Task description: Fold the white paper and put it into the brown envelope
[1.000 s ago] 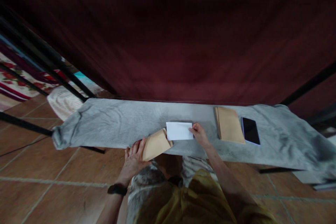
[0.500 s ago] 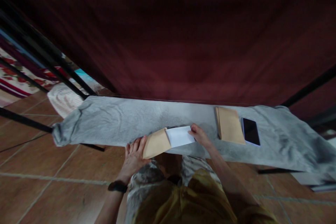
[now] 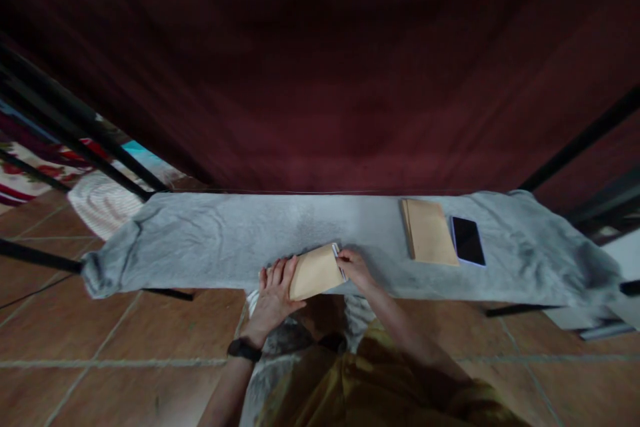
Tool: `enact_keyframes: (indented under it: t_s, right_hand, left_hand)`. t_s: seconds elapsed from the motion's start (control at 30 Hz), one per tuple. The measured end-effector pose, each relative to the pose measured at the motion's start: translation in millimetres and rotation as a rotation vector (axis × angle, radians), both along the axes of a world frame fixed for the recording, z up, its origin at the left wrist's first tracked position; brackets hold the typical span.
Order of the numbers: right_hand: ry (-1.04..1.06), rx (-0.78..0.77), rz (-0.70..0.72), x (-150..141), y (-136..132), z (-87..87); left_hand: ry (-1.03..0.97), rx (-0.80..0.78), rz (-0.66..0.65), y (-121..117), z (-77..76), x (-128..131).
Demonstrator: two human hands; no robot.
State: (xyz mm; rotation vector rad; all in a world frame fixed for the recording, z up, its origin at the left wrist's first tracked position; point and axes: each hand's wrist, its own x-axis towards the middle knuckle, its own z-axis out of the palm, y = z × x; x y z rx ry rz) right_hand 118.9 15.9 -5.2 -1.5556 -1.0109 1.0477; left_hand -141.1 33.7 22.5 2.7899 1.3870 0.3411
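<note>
A tan paper envelope [image 3: 316, 272] lies at the near edge of the grey cloth-covered bench, its mouth facing right. Across its left part lies my left hand [image 3: 274, 293], fingers over the top and thumb along the near edge, holding it. A narrow strip of white paper [image 3: 343, 272] sticks out of the mouth; most of the sheet is hidden inside. My right hand [image 3: 354, 267] is closed on that strip, with its fingertips against the envelope's opening.
Farther right on the grey cloth [image 3: 200, 233] lie a small stack of tan envelopes [image 3: 433, 232] and, beside it, a phone [image 3: 468, 241] with a dark screen. A dark red curtain [image 3: 320, 113] hangs behind. Black metal bars [image 3: 580, 140] rise at both ends.
The white paper has slid left into the envelope, leaving just a strip out. My right hand has moved left with it. My left hand lies farther over the envelope.
</note>
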Motion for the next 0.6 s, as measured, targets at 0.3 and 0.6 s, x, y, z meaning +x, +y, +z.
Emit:
enact_keyframes:
  t_s: [0.3,0.6]
  right_hand:
    - [0.087,0.015,-0.146,-10.1,-1.0,-3.4]
    - [0.44,-0.108,-0.011,-0.9,-12.2,9.2]
  left_hand:
    - [-0.016,-0.02,-0.023,0.9,3.8,8.2]
    - [-0.037,-0.075,-0.054,4.9,4.2,14.9]
